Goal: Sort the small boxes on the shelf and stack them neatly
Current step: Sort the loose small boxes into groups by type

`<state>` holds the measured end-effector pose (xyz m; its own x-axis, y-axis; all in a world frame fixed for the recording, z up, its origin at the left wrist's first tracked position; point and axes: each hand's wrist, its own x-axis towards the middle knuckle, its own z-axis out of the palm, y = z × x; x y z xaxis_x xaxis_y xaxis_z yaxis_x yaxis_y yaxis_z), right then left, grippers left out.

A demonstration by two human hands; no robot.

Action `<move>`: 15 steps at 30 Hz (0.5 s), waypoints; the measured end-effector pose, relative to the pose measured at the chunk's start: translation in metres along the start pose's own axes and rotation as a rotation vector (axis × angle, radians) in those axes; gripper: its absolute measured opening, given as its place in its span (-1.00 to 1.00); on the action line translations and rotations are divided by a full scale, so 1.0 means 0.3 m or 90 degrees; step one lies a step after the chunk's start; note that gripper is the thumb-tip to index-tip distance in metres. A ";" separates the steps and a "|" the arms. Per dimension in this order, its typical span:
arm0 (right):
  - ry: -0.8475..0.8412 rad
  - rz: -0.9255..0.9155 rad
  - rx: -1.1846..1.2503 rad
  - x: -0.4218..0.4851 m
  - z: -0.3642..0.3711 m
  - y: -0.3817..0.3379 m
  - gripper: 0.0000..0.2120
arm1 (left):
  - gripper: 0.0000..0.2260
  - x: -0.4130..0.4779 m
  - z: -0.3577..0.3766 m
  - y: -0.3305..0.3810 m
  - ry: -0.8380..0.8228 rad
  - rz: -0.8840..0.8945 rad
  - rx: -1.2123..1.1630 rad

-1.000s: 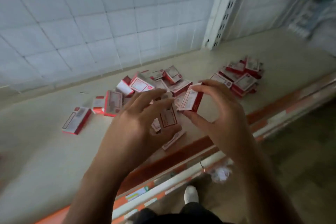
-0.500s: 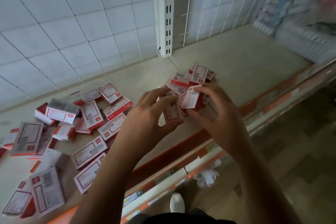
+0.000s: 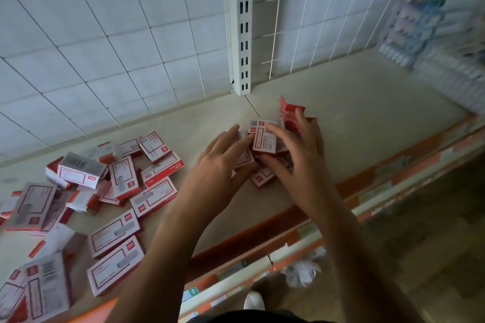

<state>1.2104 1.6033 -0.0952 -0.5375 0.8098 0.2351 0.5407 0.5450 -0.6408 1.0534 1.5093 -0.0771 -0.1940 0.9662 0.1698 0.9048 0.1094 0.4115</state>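
Note:
Many small red-and-white boxes lie on the beige shelf (image 3: 354, 113). A loose scatter of boxes (image 3: 115, 231) covers the shelf's left part. Under my hands sits a smaller pile of boxes (image 3: 262, 179), with a red box (image 3: 290, 110) sticking up behind it. My right hand (image 3: 299, 160) grips one small box (image 3: 265, 139) between fingers and thumb, just above that pile. My left hand (image 3: 220, 162) reaches in beside it and pinches another small box (image 3: 243, 159), mostly hidden, between its outstretched fingers and thumb.
A white slotted upright (image 3: 240, 34) and a wire grid (image 3: 315, 21) back the shelf. Blurred packs of pens (image 3: 425, 21) hang at the far right. An orange front rail (image 3: 393, 168) edges the shelf. Below it are the floor, a white shoe (image 3: 253, 300) and crumpled plastic (image 3: 301, 273).
The view has swung right, so the big scatter now lies at the left. Both hands have moved forward and down onto the right-hand pile, each still holding its box.

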 end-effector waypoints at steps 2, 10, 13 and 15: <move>-0.007 0.001 -0.010 0.022 -0.002 0.009 -0.36 | -0.43 0.017 0.010 0.009 -0.007 -0.012 -0.002; -0.072 0.007 -0.031 0.123 -0.006 0.056 -0.28 | -0.46 0.108 0.031 0.033 -0.036 -0.066 0.020; -0.080 -0.008 -0.032 0.129 -0.010 0.062 -0.30 | -0.47 0.113 0.029 0.038 -0.042 -0.074 0.011; -0.084 -0.016 -0.022 0.114 -0.020 0.054 -0.32 | -0.48 0.111 0.023 0.041 -0.046 -0.078 -0.008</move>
<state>1.2047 1.6413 -0.0931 -0.6298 0.7618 0.1513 0.5474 0.5736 -0.6093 1.0607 1.5443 -0.0725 -0.2752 0.9599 0.0529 0.8708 0.2255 0.4369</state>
